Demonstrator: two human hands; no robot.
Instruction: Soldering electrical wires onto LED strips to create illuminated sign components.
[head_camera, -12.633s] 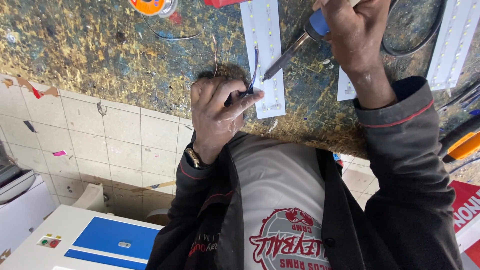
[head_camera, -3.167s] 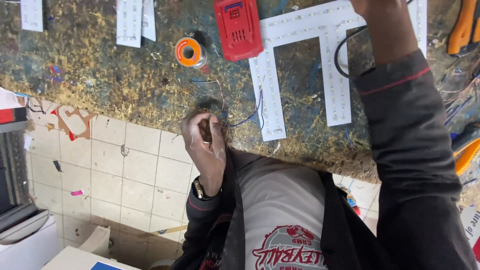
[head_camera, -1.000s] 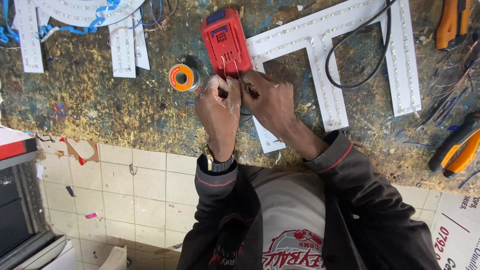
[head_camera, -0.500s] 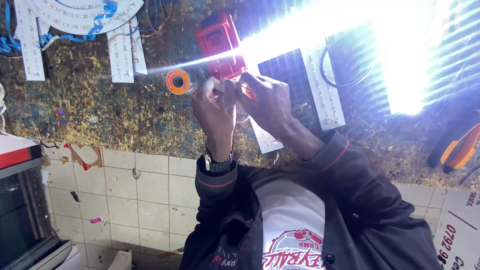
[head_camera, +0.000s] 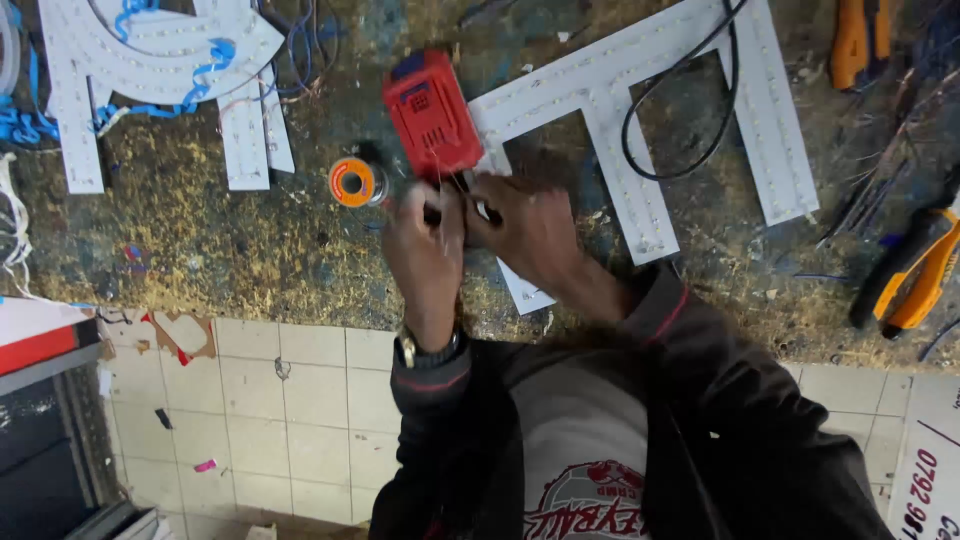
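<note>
Head view, looking down on a scarred, stained tabletop (head_camera: 200, 250). Both hands meet at the near edge of a red battery pack (head_camera: 432, 115). Left hand (head_camera: 425, 250) has its fingers (head_camera: 420, 205) curled in, pinching what look like thin wire ends; a wristwatch (head_camera: 428, 350) shows at the cuff. Right hand (head_camera: 530, 235) is also closed, fingers pressed toward the same spot, apparently holding dark lead tips against the pack's terminals. The exact contact point is hidden between the knuckles, so which lead touches what cannot be told.

White LED panel (head_camera: 640, 110), shaped like joined strips, lies just beyond the right hand, unlit, one strip running under the hand toward the tabletop edge. A black cable (head_camera: 680, 130) loops across it.

Risks, as judged: bare ends held this close together at the pack could touch each other and short; the cause would be a small slip of either pinch. The pack lies loose and could shift under pressure, breaking contact. The panel strip overhangs near the edge and could be dragged by the sleeve.

Around: orange solder spool (head_camera: 352, 183) just left of the pack, near the left hand's knuckles and close enough to be knocked. Second white LED piece with blue wires (head_camera: 150, 60) at far left, well apart. Orange-handled pliers (head_camera: 915, 270) at right edge; another orange tool (head_camera: 850, 40) at top right. Tiled floor (head_camera: 280, 420) below.
</note>
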